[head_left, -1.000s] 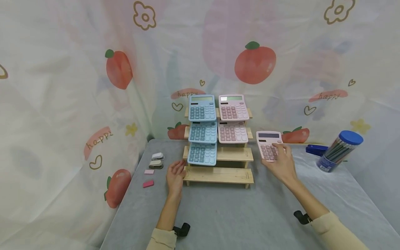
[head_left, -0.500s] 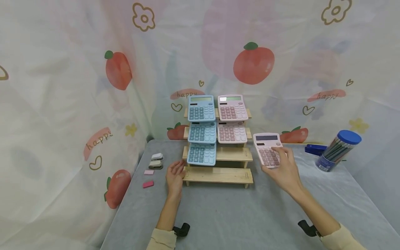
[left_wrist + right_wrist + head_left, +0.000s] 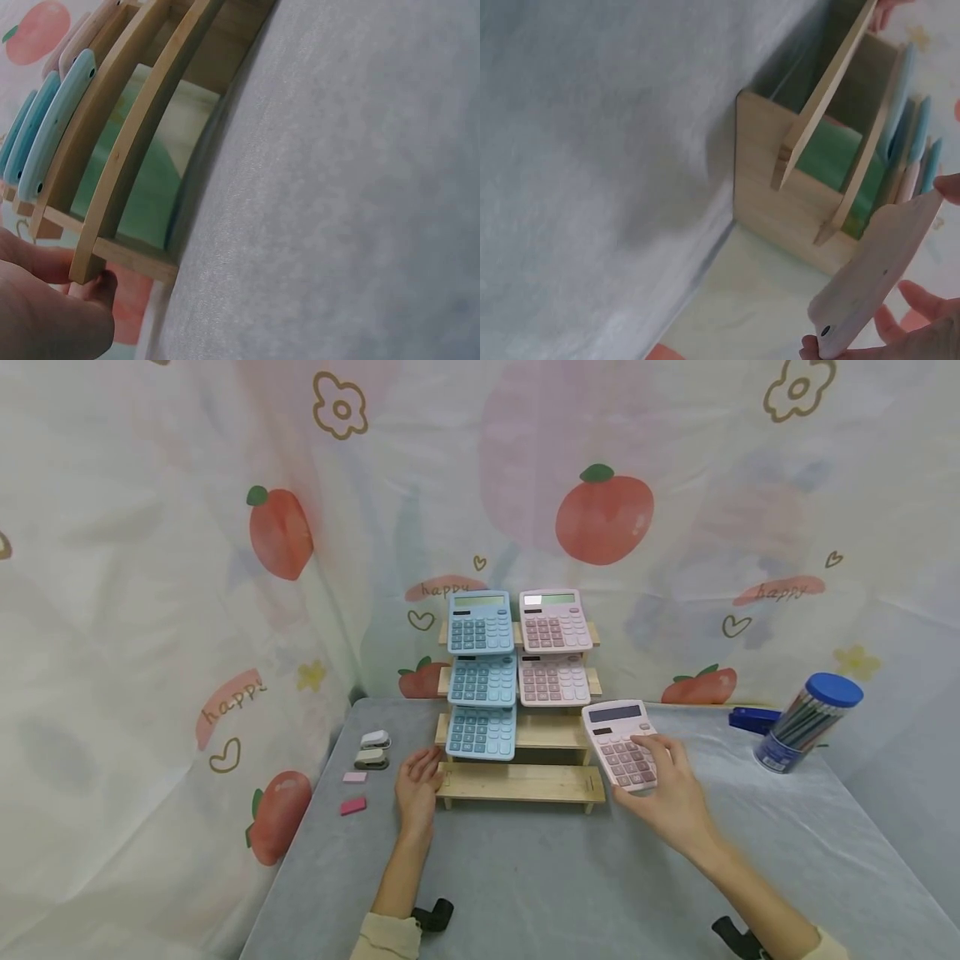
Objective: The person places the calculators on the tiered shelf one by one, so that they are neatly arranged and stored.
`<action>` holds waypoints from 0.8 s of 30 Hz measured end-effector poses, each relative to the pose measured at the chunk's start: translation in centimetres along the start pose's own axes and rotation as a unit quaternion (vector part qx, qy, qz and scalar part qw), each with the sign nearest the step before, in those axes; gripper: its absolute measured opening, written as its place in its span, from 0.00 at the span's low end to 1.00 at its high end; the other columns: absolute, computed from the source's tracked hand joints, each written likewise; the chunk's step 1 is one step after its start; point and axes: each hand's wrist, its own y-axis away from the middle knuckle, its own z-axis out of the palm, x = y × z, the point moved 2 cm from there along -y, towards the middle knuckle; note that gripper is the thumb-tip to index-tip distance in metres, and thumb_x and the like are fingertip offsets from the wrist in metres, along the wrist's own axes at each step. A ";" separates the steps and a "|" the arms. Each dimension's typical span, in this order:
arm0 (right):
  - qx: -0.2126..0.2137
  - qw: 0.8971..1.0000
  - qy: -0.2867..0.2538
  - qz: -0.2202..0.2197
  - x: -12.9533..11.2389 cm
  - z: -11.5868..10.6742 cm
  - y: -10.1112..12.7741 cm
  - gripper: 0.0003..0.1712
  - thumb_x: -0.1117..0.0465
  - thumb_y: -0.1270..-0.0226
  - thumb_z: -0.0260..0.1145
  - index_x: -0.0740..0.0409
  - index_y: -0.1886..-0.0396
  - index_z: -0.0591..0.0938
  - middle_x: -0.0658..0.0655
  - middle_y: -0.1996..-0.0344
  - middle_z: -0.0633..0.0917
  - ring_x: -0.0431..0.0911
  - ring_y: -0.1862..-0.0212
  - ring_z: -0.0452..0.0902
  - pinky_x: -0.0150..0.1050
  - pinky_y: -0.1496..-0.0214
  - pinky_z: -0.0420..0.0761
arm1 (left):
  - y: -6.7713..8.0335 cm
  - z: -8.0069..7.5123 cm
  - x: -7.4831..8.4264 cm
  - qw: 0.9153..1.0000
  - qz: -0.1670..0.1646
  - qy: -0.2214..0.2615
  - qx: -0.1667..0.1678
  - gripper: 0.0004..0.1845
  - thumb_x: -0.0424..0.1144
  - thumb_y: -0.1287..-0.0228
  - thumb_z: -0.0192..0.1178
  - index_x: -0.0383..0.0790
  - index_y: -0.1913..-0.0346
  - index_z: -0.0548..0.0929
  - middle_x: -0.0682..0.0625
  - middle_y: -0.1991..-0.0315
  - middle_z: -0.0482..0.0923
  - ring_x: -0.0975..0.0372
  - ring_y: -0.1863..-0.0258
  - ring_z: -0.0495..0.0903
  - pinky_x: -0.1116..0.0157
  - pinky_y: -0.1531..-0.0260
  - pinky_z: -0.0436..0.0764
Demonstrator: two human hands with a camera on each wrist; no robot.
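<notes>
A stepped wooden rack (image 3: 522, 781) stands at the back of the grey table (image 3: 540, 877). It carries three blue calculators (image 3: 482, 731) in its left column and two pink ones (image 3: 553, 678) in its right column. My right hand (image 3: 670, 789) grips a third pink calculator (image 3: 619, 745) in the air, just right of the rack's lower steps; its pale back (image 3: 877, 274) shows in the right wrist view. My left hand (image 3: 418, 781) rests against the rack's left end (image 3: 90, 259), fingers touching the bottom step.
Two small staplers (image 3: 373, 749) and two pink erasers (image 3: 353, 791) lie left of the rack. A blue stapler (image 3: 752, 719) and a blue-lidded tub of pencils (image 3: 806, 723) stand at the far right. A printed fruit curtain (image 3: 225, 568) closes in the back and left.
My right hand has carried the pink calculator leftwards and down, from beside the rack toward its lower right steps. My left hand has stayed on the rack's left end.
</notes>
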 end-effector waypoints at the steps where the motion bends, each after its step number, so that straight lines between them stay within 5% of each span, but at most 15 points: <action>1: -0.004 1.000 -0.001 0.001 -0.2 0.2 0.2 0.49 0.56 0.49 0.84 0.59 0.29 0.71 0.69 0.33 0.66 0.66 0.48 0.76 0.59 0.54 0.78 | 0.0 0.0 -0.1 1.000 0.001 0.002 -0.001 0.30 0.13 0.35 0.56 0.26 0.30 0.67 0.33 0.32 0.76 0.47 0.31 0.76 0.68 0.46 0.81; 24: -0.021 0.998 -0.048 -0.046 -4.9 5.2 -1.2 0.49 0.53 0.55 0.86 0.57 0.31 0.74 0.63 0.33 0.69 0.61 0.39 0.74 0.59 0.42 0.77 | 0.1 0.1 0.0 1.000 -0.001 0.006 -0.002 0.29 0.14 0.35 0.56 0.28 0.31 0.69 0.34 0.32 0.76 0.48 0.30 0.76 0.66 0.44 0.81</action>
